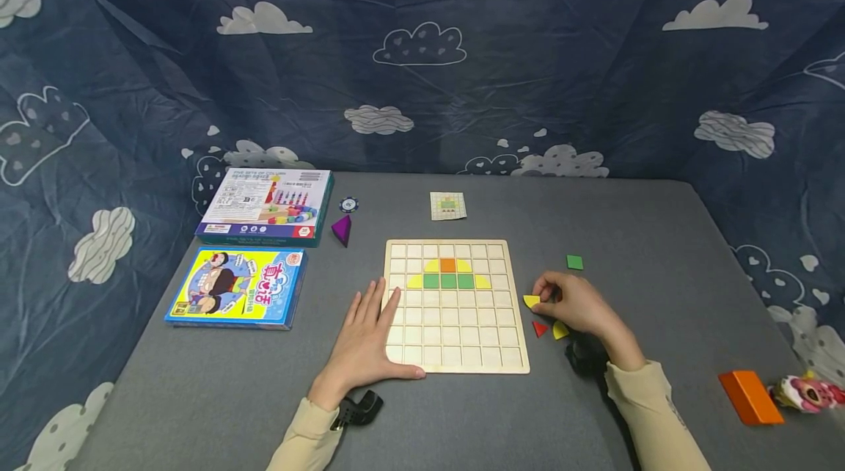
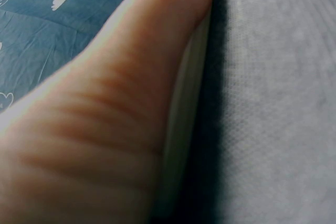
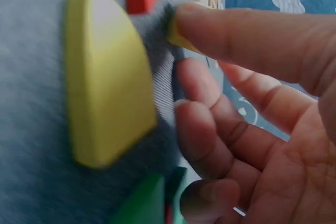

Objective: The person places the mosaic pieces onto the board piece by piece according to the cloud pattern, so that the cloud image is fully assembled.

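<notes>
A wooden grid board (image 1: 455, 339) lies mid-table. On it, an orange square (image 1: 447, 265) sits above a row of three green squares (image 1: 448, 281), with yellow curved pieces (image 1: 483, 282) at the sides. My left hand (image 1: 359, 346) rests with spread fingers at the board's left edge, thumb along the near edge. Right of the board, my right hand (image 1: 573, 302) pinches a yellow quarter-circle piece (image 1: 530, 301) between thumb and finger. Close by lie a red triangle (image 1: 540, 329), another yellow quarter-circle (image 3: 113, 82) and a green square (image 1: 574, 262).
Behind the board lies a small pattern card (image 1: 448, 205). Two boxed games (image 1: 264, 207), a poker chip (image 1: 348, 205) and a purple pyramid (image 1: 342, 229) are at the left. An orange block (image 1: 750, 398) and a toy figure (image 1: 807, 392) stand at the near right.
</notes>
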Available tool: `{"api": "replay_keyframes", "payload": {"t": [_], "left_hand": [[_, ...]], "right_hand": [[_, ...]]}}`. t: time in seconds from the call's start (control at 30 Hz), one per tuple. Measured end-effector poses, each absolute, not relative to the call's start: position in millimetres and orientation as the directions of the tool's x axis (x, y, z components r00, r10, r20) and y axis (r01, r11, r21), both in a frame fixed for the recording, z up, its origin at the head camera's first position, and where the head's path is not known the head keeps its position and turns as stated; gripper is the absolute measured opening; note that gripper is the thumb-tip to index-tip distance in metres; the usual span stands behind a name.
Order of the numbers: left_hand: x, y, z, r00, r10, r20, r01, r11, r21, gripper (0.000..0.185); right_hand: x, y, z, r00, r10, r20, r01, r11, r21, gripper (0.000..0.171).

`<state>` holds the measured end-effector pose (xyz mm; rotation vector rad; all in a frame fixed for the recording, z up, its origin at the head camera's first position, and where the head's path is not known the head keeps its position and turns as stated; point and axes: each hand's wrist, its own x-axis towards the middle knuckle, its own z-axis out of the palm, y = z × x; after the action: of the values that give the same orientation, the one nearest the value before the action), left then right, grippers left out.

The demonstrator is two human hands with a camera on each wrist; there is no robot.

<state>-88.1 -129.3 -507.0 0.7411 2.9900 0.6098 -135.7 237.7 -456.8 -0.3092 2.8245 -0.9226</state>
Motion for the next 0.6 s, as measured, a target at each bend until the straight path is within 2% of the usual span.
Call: {"api": "replay_keyframes", "payload": {"t": [0.6], "left_hand": [[-88.3,-129.2,-507.4,-0.886,0.452,0.103,0.456,0.809,0.371,0.129]], "right_hand": [[-126.0,225.2,-460.7,-0.988,-0.15,0.035,-0.132,0.701,-0.701,0.019]]}}
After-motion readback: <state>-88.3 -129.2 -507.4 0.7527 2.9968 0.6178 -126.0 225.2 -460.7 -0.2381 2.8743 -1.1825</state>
